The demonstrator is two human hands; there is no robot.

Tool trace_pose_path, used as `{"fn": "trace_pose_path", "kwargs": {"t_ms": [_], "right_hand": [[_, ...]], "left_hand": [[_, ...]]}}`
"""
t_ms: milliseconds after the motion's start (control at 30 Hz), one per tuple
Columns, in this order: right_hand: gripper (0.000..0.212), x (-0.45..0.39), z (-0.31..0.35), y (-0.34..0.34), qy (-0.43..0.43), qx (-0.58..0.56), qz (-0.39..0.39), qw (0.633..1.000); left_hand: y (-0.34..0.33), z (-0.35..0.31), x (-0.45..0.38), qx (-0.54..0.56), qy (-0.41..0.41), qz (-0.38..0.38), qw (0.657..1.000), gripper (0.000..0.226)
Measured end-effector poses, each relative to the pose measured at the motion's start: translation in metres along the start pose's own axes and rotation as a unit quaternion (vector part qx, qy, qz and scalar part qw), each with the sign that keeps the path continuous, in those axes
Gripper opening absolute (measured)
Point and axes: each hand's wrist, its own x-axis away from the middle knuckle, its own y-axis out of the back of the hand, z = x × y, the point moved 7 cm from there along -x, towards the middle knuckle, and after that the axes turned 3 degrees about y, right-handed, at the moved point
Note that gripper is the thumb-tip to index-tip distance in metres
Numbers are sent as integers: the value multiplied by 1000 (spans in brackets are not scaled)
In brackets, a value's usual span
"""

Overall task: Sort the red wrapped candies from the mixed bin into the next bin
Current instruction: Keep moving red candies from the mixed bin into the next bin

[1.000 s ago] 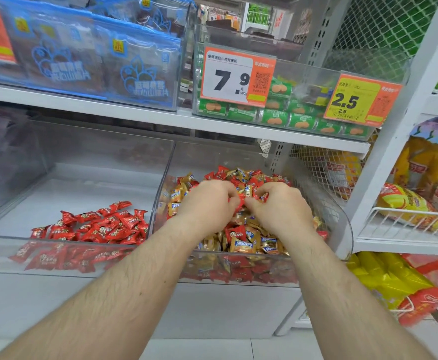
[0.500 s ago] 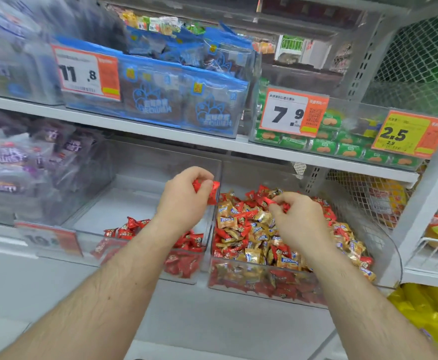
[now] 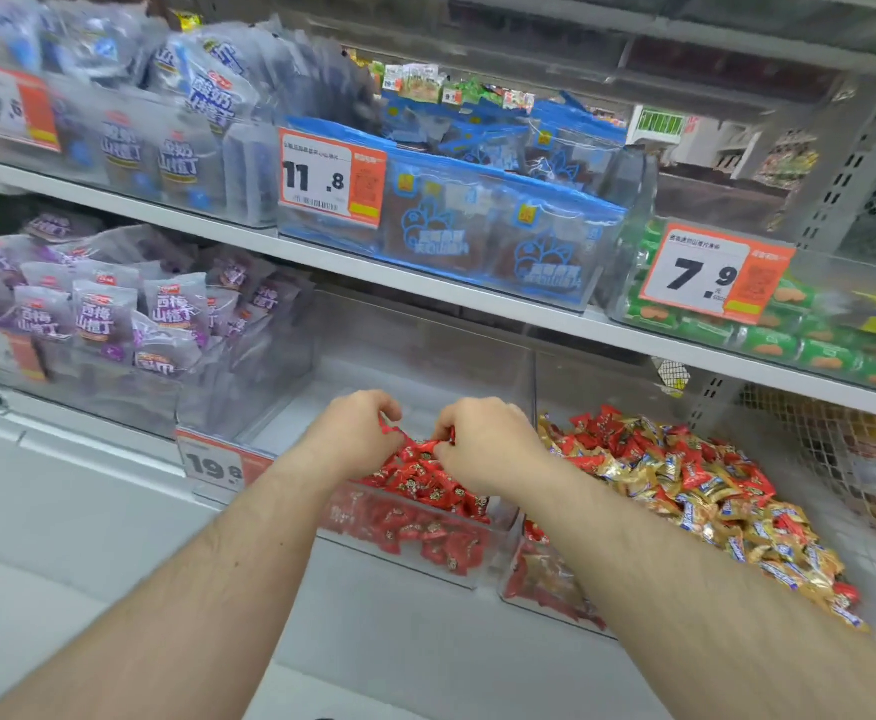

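Two clear bins sit side by side on the lower shelf. The mixed bin point(image 3: 841, 574) on the right holds a heap of red and gold wrapped candies point(image 3: 685, 475). The bin to its left point(image 3: 415, 563) holds a pile of red wrapped candies point(image 3: 425, 480). Both hands hover over the left bin's pile. My left hand point(image 3: 355, 433) pinches red candies in its fingertips. My right hand point(image 3: 482, 439) is closed on red candies too, knuckles up. The fingertips nearly touch each other.
Left of the bins stands a clear box of purple snack bags point(image 3: 113, 324) with a 19.8 price tag point(image 3: 217, 465) beside it. The shelf above point(image 3: 425, 283) carries blue packs, a 11.8 tag point(image 3: 329, 174) and a 7.9 tag point(image 3: 711, 275). A wire basket point(image 3: 841, 459) is at right.
Both hands left the mixed bin and moved left with red candies; they now sit over the red pile. My view swung left.
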Motion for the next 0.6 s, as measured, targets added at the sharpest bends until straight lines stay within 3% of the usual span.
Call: {"fn": "trace_pose_path", "kwargs": {"t_ms": [100, 167, 200, 267, 333, 400, 433, 500, 600], "right_hand": [[39, -20, -2, -13, -53, -88, 33, 994], [53, -32, -1, -13, -63, -105, 50, 991], [44, -38, -1, -12, -66, -98, 65, 991], [28, -45, 1, -29, -64, -67, 208, 974], [26, -28, 9, -63, -59, -19, 438, 897], [26, -22, 12, -85, -61, 15, 537, 841], [27, -28, 12, -90, -63, 23, 528, 846], [35, -48, 13, -86, -51, 15, 442, 896], [40, -82, 9, -56, -24, -18, 260, 965]], "left_hand": [[6, 21, -5, -125, 39, 24, 991, 64], [12, 27, -10, -147, 52, 19, 988, 50], [15, 26, -12, -146, 41, 17, 988, 35], [8, 20, -15, -121, 15, 59, 991, 22], [-13, 16, -13, -91, 9, 172, 981, 29], [-29, 16, -9, -129, 5, 262, 957, 31], [-30, 16, -7, -145, 13, 276, 950, 30], [-28, 20, -12, -159, 19, 266, 950, 28], [-7, 24, -28, -167, 23, 107, 980, 28]]}}
